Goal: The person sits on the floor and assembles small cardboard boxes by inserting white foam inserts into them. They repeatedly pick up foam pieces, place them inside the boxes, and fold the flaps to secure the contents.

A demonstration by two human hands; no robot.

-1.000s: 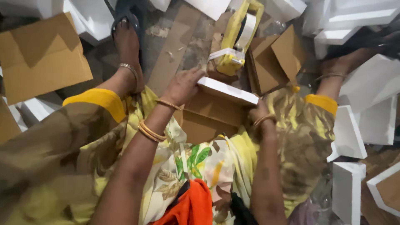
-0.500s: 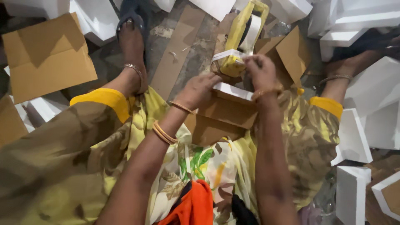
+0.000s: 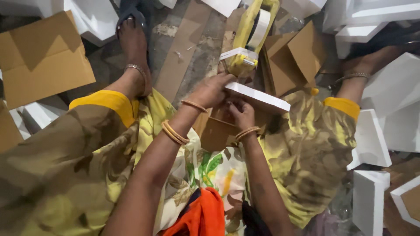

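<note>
I sit on the floor with a small brown cardboard box [image 3: 216, 133] between my knees. A white foam slab [image 3: 262, 97] lies tilted across its top. My left hand [image 3: 210, 89] grips the slab's left end, close under a yellow tape dispenser [image 3: 249, 30] with a white tape roll. Curled under the slab, my right hand [image 3: 243, 114] has its fingers on the box's upper edge. Bangles show on both wrists.
A flat cardboard sheet [image 3: 41, 59] lies at the left and an open cardboard box [image 3: 297, 57] sits beyond the slab. White foam pieces [image 3: 372, 140] crowd the right side and the top left [image 3: 94, 17]. My left foot [image 3: 133, 43] rests by a cardboard strip [image 3: 183, 48].
My right hand has come down from the tape dispenser to the box under the slab. My left hand has shifted up onto the slab's left end.
</note>
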